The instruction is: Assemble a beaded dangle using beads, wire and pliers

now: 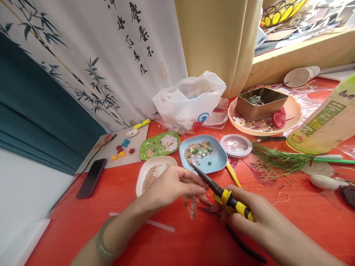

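My left hand (169,186), with a ring and a bangle, is closed in a pinch on a small beaded dangle (191,210) whose pale, translucent pieces hang below the fingers. My right hand (252,210) grips yellow-and-black long-nose pliers (234,203). Their dark jaws point up and left, passing beside the left fingertips; whether they touch the dangle I cannot tell. Under the right hand is a second dark tool with a black handle (244,245), partly hidden. Just beyond the hands are a blue dish (222,160) of gold and green beads and a white dish (139,177) of gold beads.
A green dish (144,147), a round clear-lidded case (235,146) and yellow tweezers (233,174) lie beyond. Behind stand a white plastic bag (180,103) and a peach tray (294,118) holding a metal tin (260,107). Left is a phone (91,179); right, green stems (277,159).
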Motion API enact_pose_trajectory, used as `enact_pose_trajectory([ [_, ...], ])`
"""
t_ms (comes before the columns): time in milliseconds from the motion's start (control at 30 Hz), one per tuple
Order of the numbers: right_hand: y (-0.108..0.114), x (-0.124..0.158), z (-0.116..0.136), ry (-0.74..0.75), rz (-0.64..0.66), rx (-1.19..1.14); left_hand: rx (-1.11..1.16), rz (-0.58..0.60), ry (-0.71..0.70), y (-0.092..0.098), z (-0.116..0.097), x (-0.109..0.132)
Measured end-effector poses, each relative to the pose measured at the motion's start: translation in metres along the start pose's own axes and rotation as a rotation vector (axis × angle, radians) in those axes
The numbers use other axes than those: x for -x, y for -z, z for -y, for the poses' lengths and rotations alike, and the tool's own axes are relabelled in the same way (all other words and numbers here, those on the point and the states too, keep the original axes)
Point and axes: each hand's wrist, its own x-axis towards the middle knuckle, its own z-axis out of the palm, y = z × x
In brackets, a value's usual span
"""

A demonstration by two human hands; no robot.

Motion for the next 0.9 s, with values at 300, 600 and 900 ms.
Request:
enact_pose_trajectory([
  [300, -0.009, -0.002, -0.015, 0.028, 0.047, -0.057, -0.015, 0.006, -0.003, -0.001, -0.002, 0.001],
  [600, -0.009, 0.000, -0.016, -0.057, 0.187, -0.220, 0.000, 0.054, -0.031, 0.001, -0.001, 0.001],
  [900, -0.004, 0.002, -0.001, -0.262, 0.205, -0.412, -0.028, 0.040, -0.023, 0.006, -0.002, 0.001],
])
